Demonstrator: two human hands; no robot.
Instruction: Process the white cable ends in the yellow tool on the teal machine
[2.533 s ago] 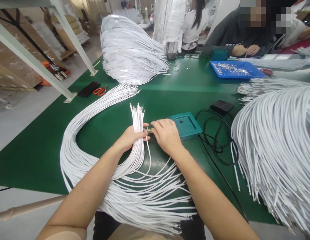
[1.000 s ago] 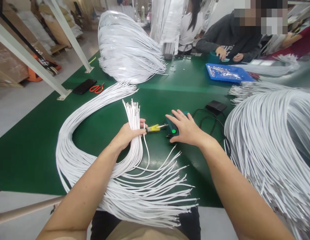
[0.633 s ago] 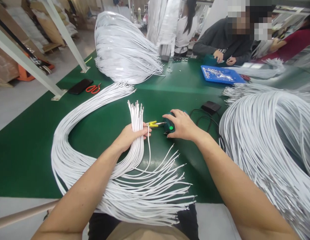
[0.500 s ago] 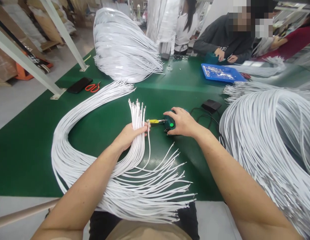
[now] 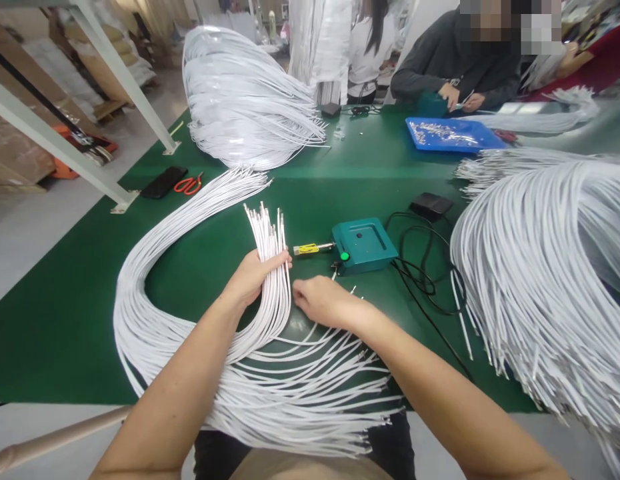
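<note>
Half a second ago our right hand was resting on the teal box. Now it is lying nearer to us, just beside the bundle of white cables, and the box is showing uncovered, with its green button and the yellow plug sticking out of its left side. Our left hand is keeping the same grip on the bundle as before.

The bundle is lying on the green table, in front of us. Its cables are thin and white, and they are ending in small metal tips, which are fanning upward and away from us, just left of the yellow plug. Below the left hand the bundle is curving in a wide loop to the left and is coming back to the near edge of the table, where many loose ends are spreading flat toward the right.

Our left hand is closing around the bundle, with the thumb lying on top. Our right hand is staying palm down over the loose cables, with the fingers curling toward the bundle; whether it is pinching one cable, we cannot tell.
</note>
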